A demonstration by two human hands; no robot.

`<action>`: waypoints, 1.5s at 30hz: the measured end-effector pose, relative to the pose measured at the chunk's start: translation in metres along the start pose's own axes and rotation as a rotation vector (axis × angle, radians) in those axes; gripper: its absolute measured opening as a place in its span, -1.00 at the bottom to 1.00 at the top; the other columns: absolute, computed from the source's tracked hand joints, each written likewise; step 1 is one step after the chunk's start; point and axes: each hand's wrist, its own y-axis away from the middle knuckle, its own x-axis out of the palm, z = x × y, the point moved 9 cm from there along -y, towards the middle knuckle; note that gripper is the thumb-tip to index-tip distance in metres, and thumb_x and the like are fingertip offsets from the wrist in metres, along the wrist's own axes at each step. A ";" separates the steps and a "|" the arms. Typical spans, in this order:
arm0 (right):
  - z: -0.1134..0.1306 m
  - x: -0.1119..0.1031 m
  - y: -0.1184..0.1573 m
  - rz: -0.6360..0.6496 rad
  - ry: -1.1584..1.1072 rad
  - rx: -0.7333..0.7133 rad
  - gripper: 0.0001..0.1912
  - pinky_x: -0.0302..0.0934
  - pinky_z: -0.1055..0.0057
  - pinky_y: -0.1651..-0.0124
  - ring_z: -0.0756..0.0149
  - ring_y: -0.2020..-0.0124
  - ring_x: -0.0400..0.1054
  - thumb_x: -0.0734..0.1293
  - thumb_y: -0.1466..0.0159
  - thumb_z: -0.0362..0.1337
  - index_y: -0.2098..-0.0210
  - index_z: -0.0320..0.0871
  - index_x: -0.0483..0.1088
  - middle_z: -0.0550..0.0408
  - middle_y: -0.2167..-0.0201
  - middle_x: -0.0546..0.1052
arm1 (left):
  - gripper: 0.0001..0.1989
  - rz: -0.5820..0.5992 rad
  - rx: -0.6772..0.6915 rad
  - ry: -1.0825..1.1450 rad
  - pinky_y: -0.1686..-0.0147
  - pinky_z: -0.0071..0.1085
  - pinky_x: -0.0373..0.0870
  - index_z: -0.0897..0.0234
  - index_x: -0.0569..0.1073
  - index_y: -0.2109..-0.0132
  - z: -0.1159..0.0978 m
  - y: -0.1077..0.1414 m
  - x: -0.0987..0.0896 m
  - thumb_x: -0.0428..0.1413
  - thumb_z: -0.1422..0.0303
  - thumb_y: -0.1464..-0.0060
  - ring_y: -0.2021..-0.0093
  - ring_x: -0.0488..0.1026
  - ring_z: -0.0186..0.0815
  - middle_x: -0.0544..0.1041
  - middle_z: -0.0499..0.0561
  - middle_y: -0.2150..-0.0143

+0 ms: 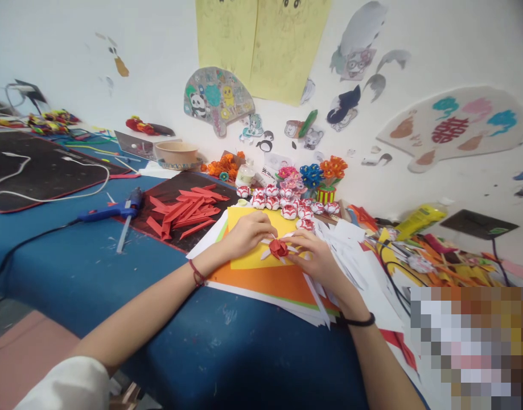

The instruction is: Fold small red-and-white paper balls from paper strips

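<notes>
Between my two hands is a small folded paper flower [279, 248] with a red centre and white strips sticking out around it. My left hand [253, 229] pinches a white strip on its upper left side. My right hand [316, 255] curls round the flower's right side, thumb and fingers closed against it. Beneath lies a yellow paper sheet [248, 259] on top of orange paper [261, 285] and other coloured sheets. Behind my hands stand several finished-looking red and white paper flowers [289, 211]. Folded red paper strips [188, 210] lie heaped to the left on a dark mat [159, 191].
A blue glue gun [111, 212] with its cord rests left on the blue table [86, 250]. A bowl [178, 155], a small bottle [246, 173] and bright flower bunches [311, 176] stand along the wall. White paper scraps [350, 256] and a yellow bottle [421, 221] are at right.
</notes>
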 end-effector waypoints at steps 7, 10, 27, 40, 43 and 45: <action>0.000 0.005 0.001 0.040 0.003 0.014 -0.69 0.42 0.32 0.17 0.21 0.09 0.36 0.36 -0.27 -0.17 -0.01 0.03 0.49 -0.01 0.11 0.42 | -0.79 -0.019 0.016 -0.046 0.28 -0.44 0.29 0.30 0.58 0.25 -0.004 0.001 -0.001 0.04 0.45 -0.23 0.30 0.37 -0.33 0.45 0.05 0.35; 0.001 0.006 0.001 0.051 0.018 0.018 -0.69 0.42 0.32 0.17 0.21 0.09 0.37 0.34 -0.28 -0.15 -0.01 0.03 0.49 -0.02 0.11 0.42 | -0.78 -0.021 0.013 -0.036 0.27 -0.43 0.29 0.32 0.58 0.25 -0.004 0.001 -0.002 0.02 0.46 -0.24 0.29 0.37 -0.33 0.46 0.06 0.34; -0.012 -0.020 0.003 -0.190 -0.085 0.070 -0.59 0.42 0.21 0.00 0.17 0.06 0.47 0.40 -0.22 -0.17 -0.05 -0.06 0.39 -0.02 0.06 0.53 | -0.77 0.079 -0.243 0.176 0.20 -0.43 0.26 0.25 0.59 0.18 0.013 -0.004 0.002 0.24 0.21 -0.08 0.24 0.42 -0.32 0.55 0.02 0.25; 0.022 -0.023 0.003 -0.319 0.140 -0.083 -0.57 0.19 0.02 -0.22 0.04 -0.18 0.27 0.51 -0.09 -0.13 0.08 -0.03 0.42 -0.07 -0.13 0.40 | -0.70 -0.018 -0.505 0.443 0.38 -0.47 0.21 0.36 0.50 0.30 0.036 0.007 0.010 0.26 0.17 -0.02 0.39 0.38 -0.38 0.53 0.00 0.36; 0.027 -0.026 0.006 -0.398 0.166 -0.099 -0.68 0.18 0.03 -0.23 0.07 -0.18 0.27 0.47 -0.15 -0.18 0.11 -0.03 0.43 -0.06 -0.12 0.40 | -0.69 0.008 -0.490 0.449 0.41 -0.49 0.18 0.36 0.48 0.32 0.029 0.006 0.013 0.25 0.15 -0.04 0.42 0.34 -0.40 0.51 -0.02 0.39; 0.031 -0.029 0.008 -0.436 0.178 -0.119 -0.73 0.18 0.01 -0.24 0.08 -0.16 0.29 0.45 -0.18 -0.20 0.12 -0.02 0.45 -0.06 -0.12 0.40 | -0.68 0.021 -0.478 0.439 0.43 -0.50 0.15 0.36 0.48 0.34 0.025 0.005 0.013 0.23 0.13 -0.06 0.43 0.31 -0.42 0.50 -0.03 0.41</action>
